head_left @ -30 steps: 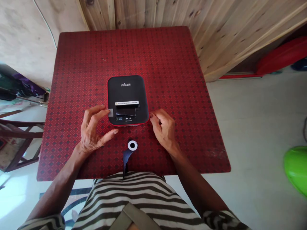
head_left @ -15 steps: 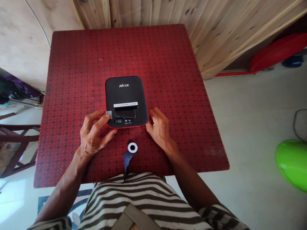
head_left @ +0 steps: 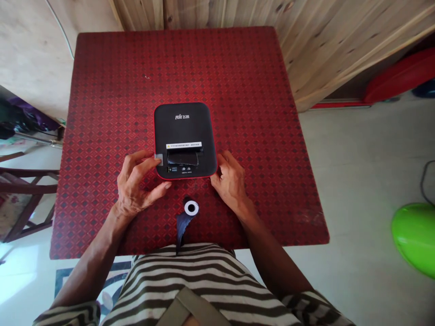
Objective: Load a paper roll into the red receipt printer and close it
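Note:
A black receipt printer [head_left: 185, 129] with a red rim lies on the table in front of me. Dark film or paper [head_left: 182, 158] shows in its slot, below a white warning label [head_left: 184, 145]. The index fingertip of my left hand [head_left: 136, 181] rests on the grey tab [head_left: 159, 159] at the printer's left edge; its thumb is stretched out near the front edge, fingers apart. Along the right edge, my right hand [head_left: 229, 176] has its fingers curled against the printer's side. Nearer to me stands a small paper roll [head_left: 191, 208], its dark loose end trailing toward my body.
The table [head_left: 112, 90] wears a red patterned cover. Wooden panelling [head_left: 238, 13] borders its far side. A dark wooden chair [head_left: 27, 190] stands at the left, and a bright green rounded object [head_left: 416, 235] is on the right.
The view has shifted slightly, so the table and printer appear a little higher and to the right. Both hands keep nearly the same places at the printer.

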Demonstrator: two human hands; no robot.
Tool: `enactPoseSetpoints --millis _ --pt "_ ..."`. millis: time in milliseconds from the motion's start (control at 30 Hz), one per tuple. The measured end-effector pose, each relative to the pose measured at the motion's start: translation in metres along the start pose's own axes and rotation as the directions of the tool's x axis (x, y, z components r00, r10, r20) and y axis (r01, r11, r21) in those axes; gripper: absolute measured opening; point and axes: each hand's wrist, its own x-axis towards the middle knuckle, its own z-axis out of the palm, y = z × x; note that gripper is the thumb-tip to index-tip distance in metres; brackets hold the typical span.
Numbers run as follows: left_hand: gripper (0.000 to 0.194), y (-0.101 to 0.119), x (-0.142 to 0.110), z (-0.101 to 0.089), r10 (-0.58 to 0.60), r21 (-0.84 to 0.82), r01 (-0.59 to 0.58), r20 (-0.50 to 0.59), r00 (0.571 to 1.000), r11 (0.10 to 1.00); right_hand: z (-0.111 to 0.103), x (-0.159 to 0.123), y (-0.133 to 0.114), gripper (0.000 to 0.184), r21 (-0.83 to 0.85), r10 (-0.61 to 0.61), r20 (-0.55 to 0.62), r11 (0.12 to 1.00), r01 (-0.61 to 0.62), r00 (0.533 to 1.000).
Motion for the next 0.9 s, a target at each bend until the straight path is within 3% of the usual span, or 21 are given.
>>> enactPoseSetpoints --millis 433,567,633,700,800,900 --pt "0.047 0.001 -0.001 0.009 -0.048 -0.068 0.045 -0.033 0.998 0.997 0.000 0.000 0.000 0.015 0.078 0.038 -0.004 0.996 -0.038 0.999" --pt "0.049 0.000 -0.003 0.008 -0.020 -0.049 0.019 -0.026 0.999 0.999 -0.021 0.008 -0.009 0.016 0.197 0.026 -0.125 0.980 0.000 0.992" --pt "0.051 0.000 -0.004 0.008 0.006 -0.032 -0.007 -0.026 1.000 0.999 -0.038 0.019 -0.020 0.013 0.191 -0.005 -0.225 0.980 0.049 0.974" --pt "0.054 -0.001 -0.005 0.007 0.028 -0.019 -0.029 -0.028 0.999 0.999 -0.053 0.038 -0.034 0.014 0.134 -0.097 -0.242 0.982 0.132 0.965" --pt "0.059 0.000 -0.008 0.007 0.033 -0.008 -0.033 -0.026 0.999 0.999 -0.062 0.074 -0.057 0.015 0.040 -0.288 -0.026 0.957 0.289 0.957" --pt "0.065 0.001 -0.011 0.007 0.024 -0.005 -0.024 -0.022 0.999 1.000 -0.054 0.107 -0.078 0.014 -0.084 -0.335 0.342 0.920 0.384 0.878"
